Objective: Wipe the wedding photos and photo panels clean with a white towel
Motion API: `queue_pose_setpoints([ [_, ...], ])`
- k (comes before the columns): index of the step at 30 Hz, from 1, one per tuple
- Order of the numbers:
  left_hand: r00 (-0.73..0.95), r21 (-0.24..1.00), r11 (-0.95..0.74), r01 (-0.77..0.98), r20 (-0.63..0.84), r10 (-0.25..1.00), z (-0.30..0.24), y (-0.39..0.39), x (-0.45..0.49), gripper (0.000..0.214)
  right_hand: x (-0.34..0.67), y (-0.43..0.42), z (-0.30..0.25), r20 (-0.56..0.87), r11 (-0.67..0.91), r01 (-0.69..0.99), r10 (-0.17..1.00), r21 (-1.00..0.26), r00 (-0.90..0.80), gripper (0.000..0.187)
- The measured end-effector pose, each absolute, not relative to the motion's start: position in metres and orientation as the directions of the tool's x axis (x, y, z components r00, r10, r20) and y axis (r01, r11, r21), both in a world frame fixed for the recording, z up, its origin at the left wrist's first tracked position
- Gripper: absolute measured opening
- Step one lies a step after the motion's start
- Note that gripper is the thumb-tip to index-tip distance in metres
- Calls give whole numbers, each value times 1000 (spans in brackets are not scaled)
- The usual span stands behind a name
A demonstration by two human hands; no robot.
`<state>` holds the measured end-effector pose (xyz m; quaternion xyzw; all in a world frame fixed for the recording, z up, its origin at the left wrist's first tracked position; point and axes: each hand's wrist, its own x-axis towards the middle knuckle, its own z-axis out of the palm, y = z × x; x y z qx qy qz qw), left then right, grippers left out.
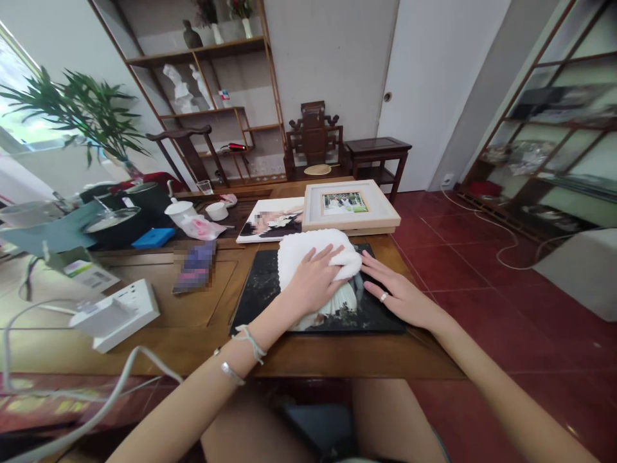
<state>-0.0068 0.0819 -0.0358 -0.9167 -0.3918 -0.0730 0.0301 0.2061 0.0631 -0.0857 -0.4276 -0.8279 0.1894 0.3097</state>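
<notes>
A white towel (296, 252) lies bunched on a dark photo panel (258, 289), covering its upper middle. Pale dress-like folds of the printed picture show below the cloth. My left hand (315, 276) rests on top of the towel, pressing it down with the fingers stretched out and spread. At the panel's right side is my right hand (398, 292), wearing a ring. Its fingers are extended and apart, the tips at the towel's right edge; whether they touch the cloth I cannot tell.
Behind the panel lie a framed photo (351, 225) and a white-edged print (250, 235). To the left are a white power strip (128, 315) with cables, a blue box (153, 238), a blurred purple packet (195, 267), cups and dark pots. The wooden table's (337, 357) near edge runs above my knees.
</notes>
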Motion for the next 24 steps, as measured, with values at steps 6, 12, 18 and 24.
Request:
queue_pose_setpoints([
  [6, 705, -52, -704, 708, 103, 701, -32, 68, -8, 32, 207, 65, -89, 336, 549, 604, 834, -578, -437, 48],
  [12, 757, -42, -755, 654, 54, 652, -29, 3, -13, 21, 207, 66, -88, 356, 571, 571, 819, -590, -450, 47],
  [18, 827, -36, -829, 558, 103, 552, -30, -35, -18, 20, 209, 67, -90, 388, 593, 528, 802, -608, -454, 47],
  [24, 772, -31, -773, 634, 90, 629, -30, -2, -17, 22, 208, 66, -88, 348, 563, 569, 824, -600, -448, 47],
])
